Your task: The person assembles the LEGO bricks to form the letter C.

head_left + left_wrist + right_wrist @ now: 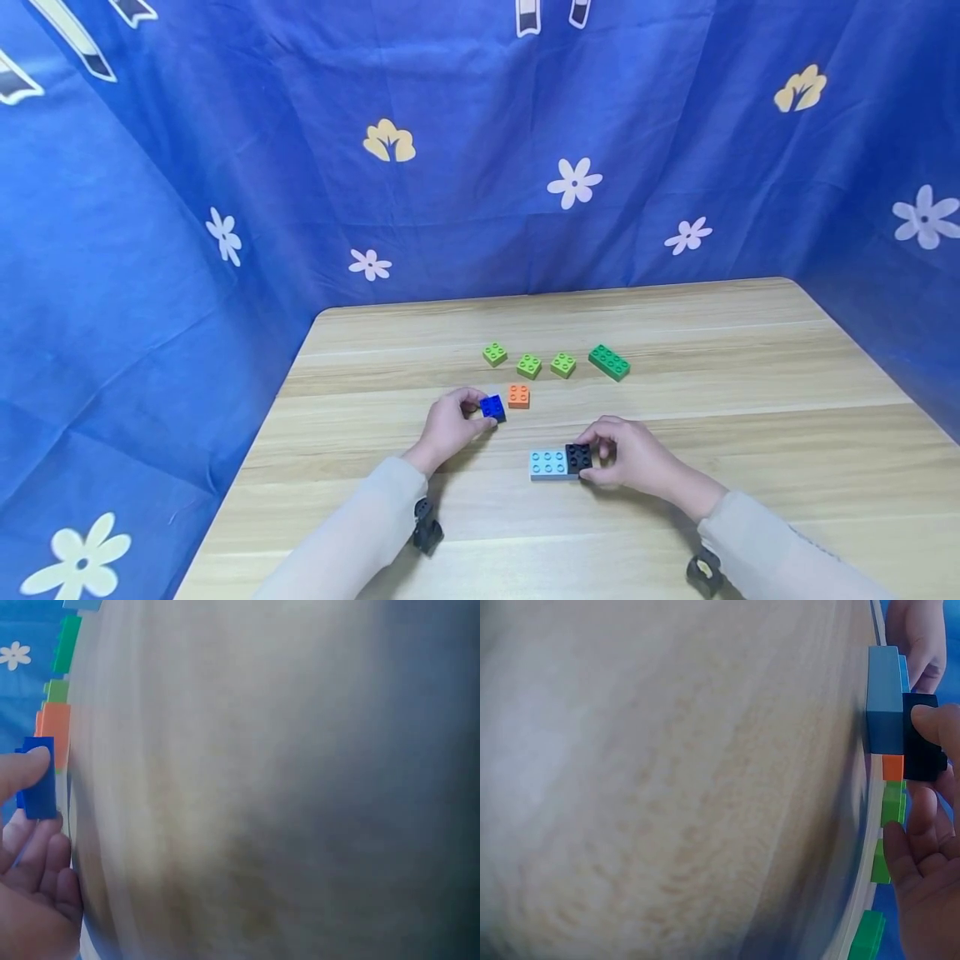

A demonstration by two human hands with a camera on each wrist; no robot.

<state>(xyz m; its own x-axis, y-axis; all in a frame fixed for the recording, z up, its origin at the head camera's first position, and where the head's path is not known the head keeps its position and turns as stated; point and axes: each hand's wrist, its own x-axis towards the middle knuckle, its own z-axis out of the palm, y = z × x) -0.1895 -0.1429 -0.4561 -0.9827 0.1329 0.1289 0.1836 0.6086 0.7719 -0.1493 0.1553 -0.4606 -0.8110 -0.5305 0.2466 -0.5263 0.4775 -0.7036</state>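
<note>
A dark blue toy building brick [492,407] is pinched between the thumb and fingers of my left hand [452,423]. In the left wrist view, a narrow gap shows between the blue brick [41,784] and the table surface. My right hand [626,454] pinches a black brick [578,457] by its right side. That brick sits on the right end of a longer light blue brick [547,463], as the right wrist view shows with the black brick [921,754] above the light blue one [885,701]. Just right of the blue brick lies an orange brick [518,397].
Behind the hands, three lime green bricks [528,366] and a longer green brick [609,362] lie on the wooden table [750,383]. A blue patterned cloth [465,208] hangs behind the table and along its sides.
</note>
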